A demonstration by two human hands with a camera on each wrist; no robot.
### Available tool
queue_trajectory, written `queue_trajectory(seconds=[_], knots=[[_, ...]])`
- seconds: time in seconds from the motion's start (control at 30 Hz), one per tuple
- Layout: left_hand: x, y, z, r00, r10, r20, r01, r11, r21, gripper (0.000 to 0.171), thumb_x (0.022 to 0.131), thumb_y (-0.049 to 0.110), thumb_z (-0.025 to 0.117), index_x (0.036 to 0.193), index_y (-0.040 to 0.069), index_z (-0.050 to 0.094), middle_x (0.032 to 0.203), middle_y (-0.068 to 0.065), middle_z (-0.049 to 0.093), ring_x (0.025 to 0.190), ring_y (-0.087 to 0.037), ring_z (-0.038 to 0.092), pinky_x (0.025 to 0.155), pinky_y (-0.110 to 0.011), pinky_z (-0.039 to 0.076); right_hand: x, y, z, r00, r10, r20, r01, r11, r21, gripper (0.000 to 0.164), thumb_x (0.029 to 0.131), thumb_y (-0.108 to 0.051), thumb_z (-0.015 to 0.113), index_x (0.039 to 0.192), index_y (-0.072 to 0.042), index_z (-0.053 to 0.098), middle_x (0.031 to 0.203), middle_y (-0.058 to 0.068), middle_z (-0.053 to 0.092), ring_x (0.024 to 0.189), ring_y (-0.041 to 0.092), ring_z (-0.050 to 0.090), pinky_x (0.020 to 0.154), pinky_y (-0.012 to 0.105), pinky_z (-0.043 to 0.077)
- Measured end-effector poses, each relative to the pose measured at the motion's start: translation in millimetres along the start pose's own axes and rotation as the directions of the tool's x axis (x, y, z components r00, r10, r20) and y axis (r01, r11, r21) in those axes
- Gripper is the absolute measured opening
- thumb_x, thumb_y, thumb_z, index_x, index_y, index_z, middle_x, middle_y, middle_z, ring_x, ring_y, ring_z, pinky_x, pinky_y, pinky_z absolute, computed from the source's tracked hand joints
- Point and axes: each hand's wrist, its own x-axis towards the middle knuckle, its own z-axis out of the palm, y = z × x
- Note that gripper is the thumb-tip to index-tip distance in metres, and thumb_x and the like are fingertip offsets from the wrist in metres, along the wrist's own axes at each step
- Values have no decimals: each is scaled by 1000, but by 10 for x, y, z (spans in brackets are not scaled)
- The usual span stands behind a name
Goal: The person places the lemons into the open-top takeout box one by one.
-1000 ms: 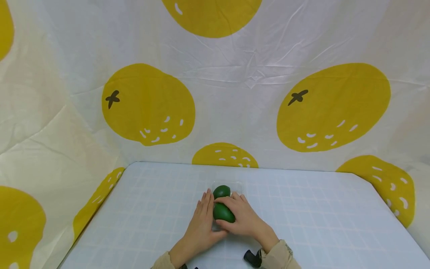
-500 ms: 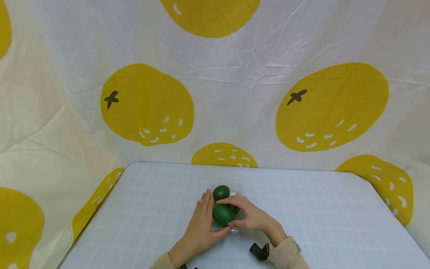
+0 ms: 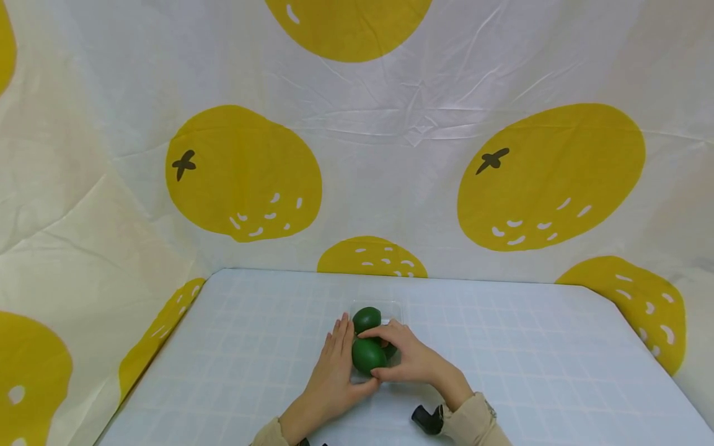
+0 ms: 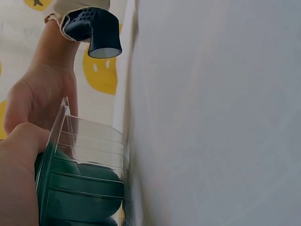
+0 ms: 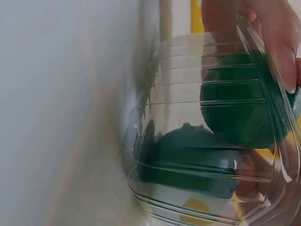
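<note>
A clear plastic container [image 3: 392, 305] stands on the table with smooth, dark green oval fruits in it. My right hand [image 3: 415, 360] holds the near green fruit [image 3: 369, 355] between curled index finger and thumb. The far green fruit [image 3: 366, 319] lies behind it, and a third green fruit [image 3: 391, 352] is mostly hidden under the right hand. Along the container's left side rests my left hand [image 3: 331, 368], fingers straight, thumb along the near edge. Through the ribbed wall [image 5: 176, 77] in the right wrist view, one fruit sits higher than another.
A pale checked cloth [image 3: 251, 334] covers the table. Behind it hangs a white curtain [image 3: 390, 186] printed with yellow fruit shapes. A black wrist camera mount [image 3: 427, 420] juts from the right sleeve [image 3: 474, 421], close above the table.
My right hand has shifted right and its finger and thumb have spread wider around the near fruit, baring part of the third fruit. My left hand has stayed in place.
</note>
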Motion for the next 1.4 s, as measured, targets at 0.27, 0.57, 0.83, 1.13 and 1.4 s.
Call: queue_trajectory(seconds=[0.27,0.57,0.83,1.13,1.4], knots=[[2,-9,7,1000,5,-8,-5,1000,-14,111,85,63,65,156,-6,14,164,-20,6,150,-36,10,118,-55,18,38,-39,37,999,29,-42,-33,996,-83,49,82,-36,76,127,-22,63,114,-13,62,92,14,49,80,31,41],[2,-11,13,1000,9,-18,-10,1000,-11,111,86,68,60,155,-6,15,164,-21,8,150,-37,11,117,-56,19,43,-31,52,998,-12,-58,6,994,-105,42,86,-34,73,123,-19,66,116,-12,64,90,15,48,78,29,39],[8,-8,17,1000,15,-28,-14,1000,6,113,86,75,52,156,-6,15,164,-21,9,150,-36,11,116,-56,20,44,0,70,994,-72,-80,62,991,-122,33,93,-30,67,123,-15,67,120,-8,66,91,14,46,76,29,36],[-3,-8,6,999,20,-24,-20,1000,-6,111,86,70,58,155,-6,17,164,-21,9,150,-38,12,117,-56,20,47,-15,65,998,-20,-66,13,994,-110,40,87,-37,74,122,-20,65,117,-11,64,92,13,47,77,30,37],[-5,-12,14,998,41,-42,-41,999,0,109,87,72,55,154,-7,21,163,-22,10,149,-39,14,115,-58,23,47,-16,61,997,17,-77,-22,998,-53,34,85,-36,77,111,-20,62,113,-10,63,92,11,46,78,31,37]])
